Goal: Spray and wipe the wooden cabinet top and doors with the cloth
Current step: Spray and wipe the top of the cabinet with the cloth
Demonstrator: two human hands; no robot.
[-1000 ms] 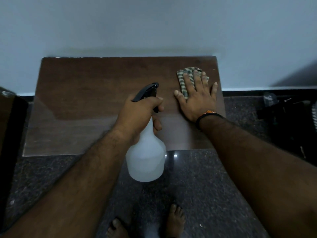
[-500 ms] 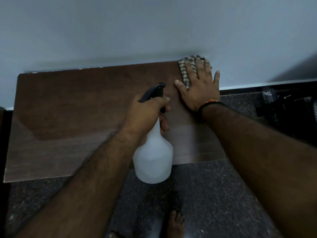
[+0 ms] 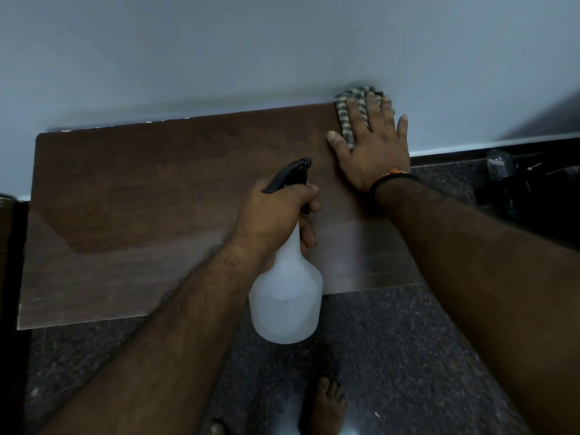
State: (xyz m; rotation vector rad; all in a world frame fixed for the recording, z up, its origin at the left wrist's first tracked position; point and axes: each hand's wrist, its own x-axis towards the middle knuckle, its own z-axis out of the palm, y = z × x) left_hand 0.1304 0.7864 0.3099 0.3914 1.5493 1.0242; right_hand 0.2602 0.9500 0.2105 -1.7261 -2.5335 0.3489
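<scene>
The checked green-and-cream cloth [image 3: 351, 114] is pressed flat by the right hand [image 3: 373, 146], fingers straight, at the far right corner of the brown wooden cabinet top [image 3: 157, 199] for wiping. The translucent white spray bottle [image 3: 287, 296] is gripped by the left hand [image 3: 276, 215] over the near edge, ready for spraying.

Wooden cabinet top [image 3: 150, 196], dark brown, against pale wall [image 3: 219, 51]; right hand [image 3: 372, 142] flat on checked cloth [image 3: 345, 117] at far right corner; left hand [image 3: 276, 211] gripping white spray bottle [image 3: 287, 302], black trigger head [image 3: 290, 175]; speckled dark floor [image 3: 392, 356].
</scene>
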